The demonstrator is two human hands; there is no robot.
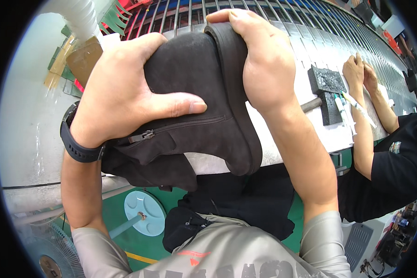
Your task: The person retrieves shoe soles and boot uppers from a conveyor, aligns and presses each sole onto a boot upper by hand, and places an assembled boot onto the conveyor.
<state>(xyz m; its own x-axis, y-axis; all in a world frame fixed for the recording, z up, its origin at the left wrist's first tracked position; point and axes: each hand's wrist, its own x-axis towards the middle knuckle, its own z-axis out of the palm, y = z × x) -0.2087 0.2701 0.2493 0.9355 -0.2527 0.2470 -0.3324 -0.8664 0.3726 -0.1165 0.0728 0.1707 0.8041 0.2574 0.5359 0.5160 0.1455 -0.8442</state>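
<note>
A dark brown-black suede ankle boot (185,74) is held up in front of me, tilted on its side. Its zipper (185,125) faces me, with a metal pull at the left end. My left hand (120,88) wraps round the upper, thumb lying flat above the zipper. Against the thick dark sole (234,69) presses my right hand (268,60), its fingers curled over the toe end. More dark suede (164,171) hangs below the boot; I cannot tell whether it is the shaft or a second boot.
A roller conveyor (306,18) runs behind the pale worktable. To the right lie black blocks (326,81), a tool handle (311,105) and several slim syringe-like tubes (345,113). A co-worker's hands (359,74) rest beyond them. At lower left stand a fan (55,255) and a blue round base (146,206).
</note>
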